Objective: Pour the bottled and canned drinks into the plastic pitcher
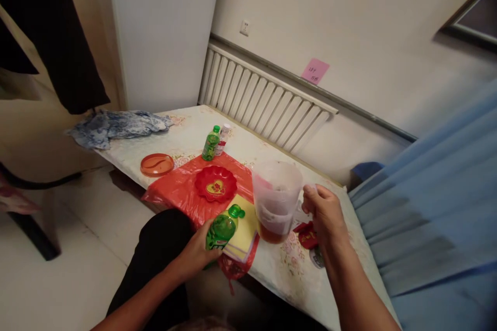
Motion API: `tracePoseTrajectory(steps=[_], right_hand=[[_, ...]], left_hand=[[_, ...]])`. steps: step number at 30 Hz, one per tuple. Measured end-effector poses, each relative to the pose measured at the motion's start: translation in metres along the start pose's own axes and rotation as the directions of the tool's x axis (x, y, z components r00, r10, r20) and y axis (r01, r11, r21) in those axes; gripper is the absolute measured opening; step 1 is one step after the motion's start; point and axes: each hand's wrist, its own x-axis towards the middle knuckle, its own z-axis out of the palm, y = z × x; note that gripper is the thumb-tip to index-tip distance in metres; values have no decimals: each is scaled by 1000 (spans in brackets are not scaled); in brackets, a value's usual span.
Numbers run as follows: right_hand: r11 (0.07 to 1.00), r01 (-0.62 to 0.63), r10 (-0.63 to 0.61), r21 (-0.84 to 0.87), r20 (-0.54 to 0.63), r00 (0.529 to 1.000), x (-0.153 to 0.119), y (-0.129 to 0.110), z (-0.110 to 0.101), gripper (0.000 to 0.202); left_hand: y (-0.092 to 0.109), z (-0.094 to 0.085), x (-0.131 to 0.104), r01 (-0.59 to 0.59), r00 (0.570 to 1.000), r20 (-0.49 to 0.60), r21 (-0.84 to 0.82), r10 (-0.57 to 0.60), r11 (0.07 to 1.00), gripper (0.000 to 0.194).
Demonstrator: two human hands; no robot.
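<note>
Your left hand (198, 252) curls around the green plastic bottle (222, 228), which leans over the near edge of the table at centre; hold firmly without squeezing, since its wall looks soft. Whether its green cap (234, 211) is open, you cannot tell from here, so keep that end raised. Just right of it, the yellow sheets (245, 230) seem best kept dry. Further right, the translucent plastic jug (276, 201) has brown liquid (272, 235) in its bottom; keep it level. Your right hand (325, 211) closes around its handle, and a steady wrist should limit sloshing above the red packet (308, 237).
</note>
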Motion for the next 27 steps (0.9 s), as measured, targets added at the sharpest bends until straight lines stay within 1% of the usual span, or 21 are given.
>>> tracePoseTrajectory(steps=[3,6,11,14,19,23,27], right_hand=[[999,-26,27,-33,17,999,-16,-7,-26,41],[997,-48,51,-57,44,998,-28,-14,-48,40],[994,-85,90,-64,77,993,-41,-24,-72,33],[993,-87,96,-82,117,988,-45,-27,-81,34],[988,-38,65,-148,182,981,-48,-26,-90,31],[978,-31,75,-204,211,975,-48,-29,-93,33],[956,-12,91,-293,258,962,-47,-35,-93,33]], left_hand=[[-1,9,1,-36,999,31,-27,36,999,71],[3,18,3,-45,998,45,-33,47,998,76],[10,30,6,-48,996,72,-5,48,999,72],[9,36,7,-46,995,85,26,43,999,75],[6,43,5,-11,995,105,98,1,995,77],[13,44,4,-28,991,134,113,13,993,75],[20,45,3,-21,992,124,159,1,987,70]])
